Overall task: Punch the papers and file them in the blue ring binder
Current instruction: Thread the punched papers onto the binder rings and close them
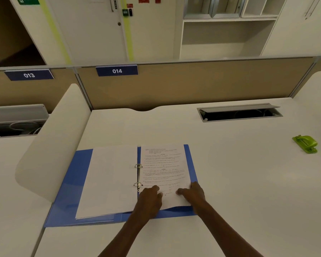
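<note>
The blue ring binder (67, 199) lies open on the white desk in front of me. A blank white stack (109, 179) sits on its left side and printed papers (163, 167) on its right side, with the two metal rings (138, 175) between them. My left hand (150, 199) rests on the lower left corner of the printed papers, near the lower ring. My right hand (193, 191) lies on the lower right corner of the same papers, fingers flat. The green hole punch (305, 143) stands far to the right, away from both hands.
An open cable tray (239, 113) is set into the desk at the back right. A beige partition (193, 84) with the label 014 runs along the back. A curved white divider (50, 145) rises at the binder's left.
</note>
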{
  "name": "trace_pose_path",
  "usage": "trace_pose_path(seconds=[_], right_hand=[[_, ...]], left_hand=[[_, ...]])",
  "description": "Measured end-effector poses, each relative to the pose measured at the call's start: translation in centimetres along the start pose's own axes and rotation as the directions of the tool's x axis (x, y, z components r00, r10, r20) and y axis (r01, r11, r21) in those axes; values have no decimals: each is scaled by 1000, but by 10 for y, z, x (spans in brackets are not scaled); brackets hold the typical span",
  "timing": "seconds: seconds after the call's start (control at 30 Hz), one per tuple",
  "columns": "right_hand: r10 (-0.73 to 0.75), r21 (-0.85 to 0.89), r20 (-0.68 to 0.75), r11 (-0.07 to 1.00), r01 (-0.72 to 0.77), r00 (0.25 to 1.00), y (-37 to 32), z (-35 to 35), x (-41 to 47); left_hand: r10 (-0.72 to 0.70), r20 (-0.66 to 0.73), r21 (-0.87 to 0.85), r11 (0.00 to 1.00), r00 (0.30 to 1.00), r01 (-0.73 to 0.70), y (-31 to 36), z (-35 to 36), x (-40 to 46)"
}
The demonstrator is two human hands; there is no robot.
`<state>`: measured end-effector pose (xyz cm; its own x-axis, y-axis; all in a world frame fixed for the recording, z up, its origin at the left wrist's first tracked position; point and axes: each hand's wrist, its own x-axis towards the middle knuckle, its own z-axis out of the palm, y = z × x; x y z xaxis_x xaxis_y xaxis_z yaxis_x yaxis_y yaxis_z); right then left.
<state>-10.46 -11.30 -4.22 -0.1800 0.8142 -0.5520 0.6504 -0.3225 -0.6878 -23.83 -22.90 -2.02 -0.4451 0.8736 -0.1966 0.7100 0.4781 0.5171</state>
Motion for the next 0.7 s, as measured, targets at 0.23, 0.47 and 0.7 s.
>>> trace_pose_path(seconds=[0.23, 0.47, 0.7], right_hand=[[-172, 226, -3, 959, 168, 985, 2, -14, -23], [-462, 56, 230, 885, 463, 856, -13, -2, -53], [-276, -427, 449, 769, 476, 850, -8, 6, -65]], left_hand=[[-109, 106, -158, 980, 988, 124, 13, -18, 16], [-261, 203, -449, 832, 944, 327, 38, -38, 26], [-246, 109, -446, 854, 963, 268, 39, -49, 25]])
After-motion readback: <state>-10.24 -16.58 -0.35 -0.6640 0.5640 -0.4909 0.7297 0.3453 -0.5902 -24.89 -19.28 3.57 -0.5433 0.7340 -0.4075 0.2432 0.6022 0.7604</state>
